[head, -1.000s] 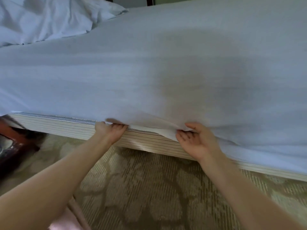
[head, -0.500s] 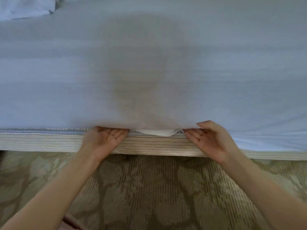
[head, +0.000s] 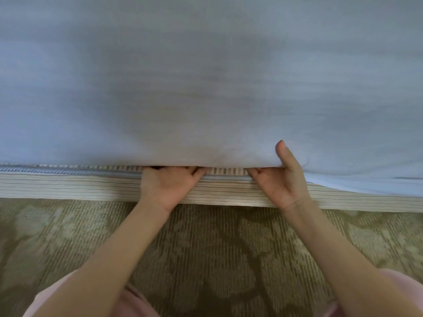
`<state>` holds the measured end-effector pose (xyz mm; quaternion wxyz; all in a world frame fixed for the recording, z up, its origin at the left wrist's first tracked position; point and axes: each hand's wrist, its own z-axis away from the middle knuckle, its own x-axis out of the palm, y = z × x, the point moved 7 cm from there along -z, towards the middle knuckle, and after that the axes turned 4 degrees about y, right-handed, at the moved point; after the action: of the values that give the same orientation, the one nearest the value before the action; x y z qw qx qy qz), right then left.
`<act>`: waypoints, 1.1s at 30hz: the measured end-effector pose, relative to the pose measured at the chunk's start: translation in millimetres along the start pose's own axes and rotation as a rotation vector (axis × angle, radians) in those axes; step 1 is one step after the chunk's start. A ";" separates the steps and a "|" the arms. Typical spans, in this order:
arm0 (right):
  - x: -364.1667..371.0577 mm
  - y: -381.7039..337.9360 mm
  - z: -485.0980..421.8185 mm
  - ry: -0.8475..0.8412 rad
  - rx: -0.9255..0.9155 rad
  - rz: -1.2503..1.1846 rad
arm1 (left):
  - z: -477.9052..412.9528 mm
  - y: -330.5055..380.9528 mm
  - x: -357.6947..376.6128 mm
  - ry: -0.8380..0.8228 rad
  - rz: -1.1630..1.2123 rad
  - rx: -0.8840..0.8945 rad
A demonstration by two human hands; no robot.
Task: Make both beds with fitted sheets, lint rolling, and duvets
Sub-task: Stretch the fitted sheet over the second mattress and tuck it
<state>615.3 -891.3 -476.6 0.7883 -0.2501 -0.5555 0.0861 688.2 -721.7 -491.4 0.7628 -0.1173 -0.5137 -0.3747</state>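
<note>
We see the sheet (head: 206,76) filling everything above both grips, drawn smooth over the bed, with its lower edge running almost level right at our fingertips. To the right of the right grip (head: 281,181) that edge hangs lower and covers the top of the base (head: 68,186). To the left of the left grip (head: 169,186) it sits higher and leaves a corded seam (head: 68,171) bare. Below the grips the carpet (head: 217,248) spreads wide, with open floor on either side of our forearms. Between sheet and carpet the striped base runs as a long band, and both palms lie in front of it. The left grip is turned palm up, fingers curled in under the sheet's edge, their tips hidden. The right grip is near it, with a short stretch of bare base between them. It pinches the edge, with the thumb (head: 286,154) on top of the cloth and the fingers beneath. Pink cloth (head: 137,303) shows lowest, under our arms.
</note>
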 end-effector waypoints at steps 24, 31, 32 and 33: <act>-46.6 -45.1 88.4 0.677 0.375 0.755 | 73.2 -136.7 51.6 0.126 -0.346 -0.507; -100.4 -143.2 119.5 1.071 -0.057 0.490 | 41.4 -197.5 70.7 0.013 -0.452 -0.451; -111.2 -161.0 126.4 1.073 -0.097 0.473 | 36.2 -203.0 68.5 0.029 -0.452 -0.426; -122.3 -180.5 131.7 1.066 -0.141 0.452 | 30.7 -207.7 66.2 0.053 -0.455 -0.396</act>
<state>423.6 -1057.8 -456.1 0.9026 -0.4232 -0.0191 0.0771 535.7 -877.9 -462.9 0.6349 -0.1358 -0.4235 -0.6318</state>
